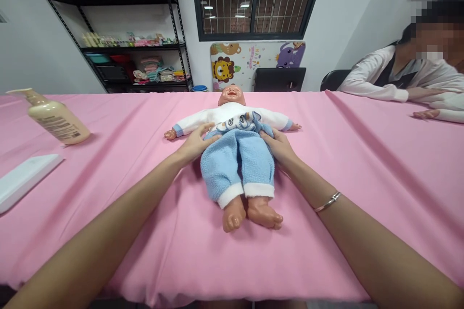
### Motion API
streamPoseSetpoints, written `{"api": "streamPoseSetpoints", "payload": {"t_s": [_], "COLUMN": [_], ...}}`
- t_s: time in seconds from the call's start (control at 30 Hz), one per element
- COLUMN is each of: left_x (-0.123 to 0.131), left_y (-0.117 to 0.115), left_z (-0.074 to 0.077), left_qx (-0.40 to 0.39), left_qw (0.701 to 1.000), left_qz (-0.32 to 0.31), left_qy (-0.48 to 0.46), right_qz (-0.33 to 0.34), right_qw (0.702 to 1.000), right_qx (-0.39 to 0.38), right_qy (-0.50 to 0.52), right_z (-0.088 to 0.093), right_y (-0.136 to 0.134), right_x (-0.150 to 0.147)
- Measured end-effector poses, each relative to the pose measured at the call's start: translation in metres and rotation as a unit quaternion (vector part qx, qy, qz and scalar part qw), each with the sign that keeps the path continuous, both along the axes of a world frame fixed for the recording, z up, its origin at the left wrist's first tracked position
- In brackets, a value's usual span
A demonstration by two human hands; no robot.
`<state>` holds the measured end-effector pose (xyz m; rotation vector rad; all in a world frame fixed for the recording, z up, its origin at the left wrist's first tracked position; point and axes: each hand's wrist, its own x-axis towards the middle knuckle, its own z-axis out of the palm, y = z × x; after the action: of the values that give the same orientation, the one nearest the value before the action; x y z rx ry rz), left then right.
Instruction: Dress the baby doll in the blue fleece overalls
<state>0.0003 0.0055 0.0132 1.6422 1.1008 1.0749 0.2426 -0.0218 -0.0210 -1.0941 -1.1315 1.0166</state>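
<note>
A baby doll lies on its back on the pink-covered table, head away from me, wearing a white top and blue fleece trousers with white cuffs. My left hand grips the trousers' waistband at the doll's right hip. On the opposite hip, my right hand holds the waistband too, a thin silver bangle on that wrist. The doll's bare feet stick out below the cuffs, towards me.
The pink cloth covers the table. A cream pump bottle lies tilted at the left, near a flat white object. A seated person rests both hands on the table's far right. Shelves hold toys and folded clothes behind.
</note>
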Motion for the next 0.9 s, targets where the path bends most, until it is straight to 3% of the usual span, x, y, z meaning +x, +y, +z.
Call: {"api": "streamPoseSetpoints", "payload": {"t_s": [0.17,0.27,0.37,0.5,0.57,0.67,0.73,0.8,0.9], "left_x": [0.003,-0.003,-0.009,-0.012,-0.013,-0.017,-0.019,-0.016,-0.008], "left_y": [-0.013,-0.011,-0.006,-0.001,-0.002,-0.007,-0.012,-0.015,-0.016], "left_z": [-0.004,0.000,-0.001,-0.004,-0.003,0.002,0.005,0.005,-0.002], "left_qx": [0.077,0.088,0.085,0.035,0.020,-0.010,-0.059,-0.115,-0.150], "left_qw": [0.995,0.992,0.994,0.996,0.990,0.983,0.987,0.992,0.983], "left_qz": [-0.015,0.026,0.020,0.031,0.049,0.045,0.032,0.021,-0.007], "left_qy": [0.061,0.085,0.069,0.082,0.130,0.177,0.145,0.050,-0.102], "right_qz": [0.056,0.059,0.087,0.015,-0.030,-0.047,-0.012,0.046,0.074], "right_qw": [0.995,0.986,0.982,0.988,0.980,0.957,0.957,0.968,0.988], "right_qx": [-0.042,-0.047,-0.054,-0.065,-0.033,0.026,0.014,-0.029,-0.090], "right_qy": [-0.070,-0.149,-0.159,-0.142,-0.195,-0.284,-0.288,-0.246,-0.104], "right_z": [0.012,0.018,0.019,0.014,0.013,0.015,0.017,0.019,0.018], "right_y": [-0.009,-0.013,-0.012,-0.006,-0.005,-0.008,-0.009,-0.010,-0.009], "right_x": [-0.004,-0.004,0.000,0.006,0.006,0.004,0.005,0.008,0.009]}}
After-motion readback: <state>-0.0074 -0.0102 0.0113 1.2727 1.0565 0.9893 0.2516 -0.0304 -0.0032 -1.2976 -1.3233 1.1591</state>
